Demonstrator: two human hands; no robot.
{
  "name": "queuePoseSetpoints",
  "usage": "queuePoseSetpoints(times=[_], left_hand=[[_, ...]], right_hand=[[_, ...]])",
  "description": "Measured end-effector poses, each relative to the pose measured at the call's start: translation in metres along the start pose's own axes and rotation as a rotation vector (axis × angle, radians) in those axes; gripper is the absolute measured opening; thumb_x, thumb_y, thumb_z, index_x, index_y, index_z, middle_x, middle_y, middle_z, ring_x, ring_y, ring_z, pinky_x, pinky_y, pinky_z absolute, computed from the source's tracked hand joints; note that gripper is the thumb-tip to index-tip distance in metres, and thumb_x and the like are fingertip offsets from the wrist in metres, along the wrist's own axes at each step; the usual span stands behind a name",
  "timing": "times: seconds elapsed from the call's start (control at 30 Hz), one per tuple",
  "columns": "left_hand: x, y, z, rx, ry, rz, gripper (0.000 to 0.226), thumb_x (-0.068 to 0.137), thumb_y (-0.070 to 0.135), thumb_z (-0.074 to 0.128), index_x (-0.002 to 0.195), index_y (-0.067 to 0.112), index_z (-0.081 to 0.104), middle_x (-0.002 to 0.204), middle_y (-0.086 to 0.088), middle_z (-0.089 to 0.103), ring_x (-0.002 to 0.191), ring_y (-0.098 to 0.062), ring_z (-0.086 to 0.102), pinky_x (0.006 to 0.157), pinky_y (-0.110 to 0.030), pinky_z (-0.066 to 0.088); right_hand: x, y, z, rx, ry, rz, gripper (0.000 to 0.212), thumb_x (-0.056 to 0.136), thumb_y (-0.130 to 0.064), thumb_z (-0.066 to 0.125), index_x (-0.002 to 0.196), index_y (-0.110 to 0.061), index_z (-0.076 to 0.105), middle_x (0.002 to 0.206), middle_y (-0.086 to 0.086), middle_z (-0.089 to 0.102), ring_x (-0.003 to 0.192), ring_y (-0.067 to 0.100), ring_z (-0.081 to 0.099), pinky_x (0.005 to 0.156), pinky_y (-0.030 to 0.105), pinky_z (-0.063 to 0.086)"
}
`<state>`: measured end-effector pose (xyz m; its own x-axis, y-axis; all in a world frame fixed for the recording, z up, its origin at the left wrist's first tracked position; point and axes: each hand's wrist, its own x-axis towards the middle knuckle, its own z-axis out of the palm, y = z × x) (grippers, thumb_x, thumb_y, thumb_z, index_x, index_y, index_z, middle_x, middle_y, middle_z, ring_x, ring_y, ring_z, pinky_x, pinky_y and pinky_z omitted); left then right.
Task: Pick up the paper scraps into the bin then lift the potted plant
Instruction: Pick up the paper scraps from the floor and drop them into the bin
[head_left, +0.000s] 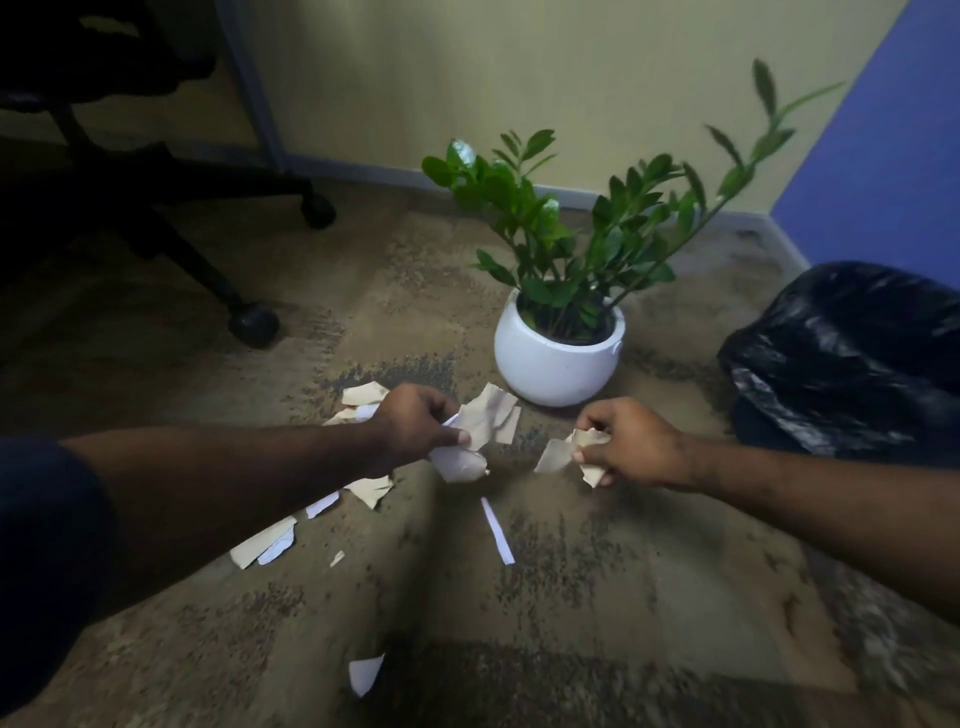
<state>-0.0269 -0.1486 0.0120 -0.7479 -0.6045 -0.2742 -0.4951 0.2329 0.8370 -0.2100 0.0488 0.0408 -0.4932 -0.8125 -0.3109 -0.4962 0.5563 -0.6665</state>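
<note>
My left hand (415, 423) grips a bunch of tan and white paper scraps (480, 421) low over the carpet. My right hand (631, 441) pinches more tan scraps (558, 454) a little to the right. Loose scraps lie on the floor: a white strip (497, 530), tan pieces (371, 491) under my left forearm, a tan and white pair (262, 545) and a white piece (365, 673) near me. The potted plant, green leaves in a round white pot (556, 364), stands just beyond my hands. The bin with a black bag (852, 353) is at the right.
A black office chair base with castors (254, 325) stands at the left. A yellow wall and baseboard (395, 174) run behind the plant, and a blue wall (883, 156) meets it at the right corner. Mottled brown carpet (597, 597) covers the floor.
</note>
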Motion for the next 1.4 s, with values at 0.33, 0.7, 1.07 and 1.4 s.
queuePoseSetpoints(times=[0.33, 0.7, 1.07, 1.4], left_hand=[[0.007, 0.076, 0.036, -0.145, -0.038, 0.115, 0.019, 0.069, 0.009, 0.085, 0.085, 0.007, 0.074, 0.084, -0.023, 0.074, 0.071, -0.023, 0.064, 0.076, -0.048, 0.057], [0.027, 0.187, 0.08, -0.218, 0.027, 0.418, 0.01, 0.078, 0.003, 0.077, 0.081, 0.011, 0.073, 0.075, -0.005, 0.076, 0.065, -0.013, 0.07, 0.061, -0.027, 0.06], [0.068, 0.32, 0.201, -0.323, 0.047, 0.433, 0.02, 0.081, 0.001, 0.07, 0.071, 0.018, 0.067, 0.061, 0.01, 0.069, 0.056, -0.006, 0.065, 0.054, -0.025, 0.057], [0.069, 0.36, 0.273, -0.444, -0.094, 0.145, 0.024, 0.081, -0.005, 0.069, 0.065, 0.012, 0.062, 0.035, 0.006, 0.055, 0.025, -0.004, 0.046, 0.032, -0.011, 0.035]], right_hand=[[-0.044, 0.016, -0.087, 0.145, 0.226, -0.072, 0.019, 0.082, 0.005, 0.069, 0.089, -0.013, 0.069, 0.074, 0.007, 0.066, 0.059, 0.02, 0.068, 0.049, 0.034, 0.059], [-0.071, 0.061, -0.205, 0.467, 0.645, 0.003, 0.019, 0.081, 0.008, 0.069, 0.086, -0.01, 0.069, 0.089, 0.015, 0.068, 0.066, 0.024, 0.071, 0.056, 0.037, 0.062], [-0.077, 0.15, -0.289, 1.019, 1.011, 0.312, 0.027, 0.083, 0.021, 0.051, 0.078, -0.005, 0.057, 0.089, 0.011, 0.056, 0.074, 0.024, 0.065, 0.048, 0.03, 0.06], [-0.069, 0.162, -0.3, 1.111, 0.879, 0.419, 0.034, 0.079, 0.001, 0.064, 0.112, -0.008, 0.058, 0.116, 0.012, 0.054, 0.106, 0.028, 0.058, 0.075, 0.049, 0.058]])
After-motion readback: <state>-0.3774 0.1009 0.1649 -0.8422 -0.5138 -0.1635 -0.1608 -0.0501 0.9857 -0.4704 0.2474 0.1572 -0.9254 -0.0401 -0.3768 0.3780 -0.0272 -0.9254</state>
